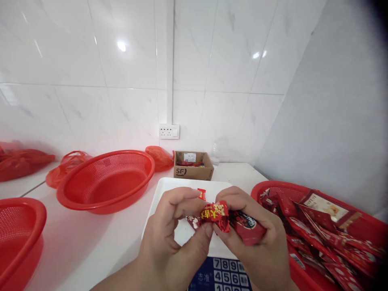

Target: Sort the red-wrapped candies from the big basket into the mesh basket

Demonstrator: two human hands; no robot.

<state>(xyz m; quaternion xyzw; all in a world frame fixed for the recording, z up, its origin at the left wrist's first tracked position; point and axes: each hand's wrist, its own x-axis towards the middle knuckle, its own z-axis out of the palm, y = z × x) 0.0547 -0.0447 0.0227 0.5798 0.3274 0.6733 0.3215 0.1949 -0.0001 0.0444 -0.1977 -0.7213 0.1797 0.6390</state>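
Observation:
Above the white tray (165,192) of a weighing scale, my left hand (169,238) pinches a shiny red wrapped candy (214,212) with yellow characters between thumb and fingers. My right hand (266,246) is closed around a dark red packet (248,228) with a black patch, and its fingertips meet the candy's right end. Behind the fingers, parts of other red wrapped pieces (192,221) show; whether they are held or lie on the tray, I cannot tell. The scale's blue keypad (226,273) is partly covered by both hands.
A red basket (260,188) full of red snack packets (321,226) stands on the right. To the left are a large red basket (106,206) and another red basket (36,218) cut by the frame. Behind the scale sit a cardboard box (195,173), a clear bottle (215,153) and red bags (159,157).

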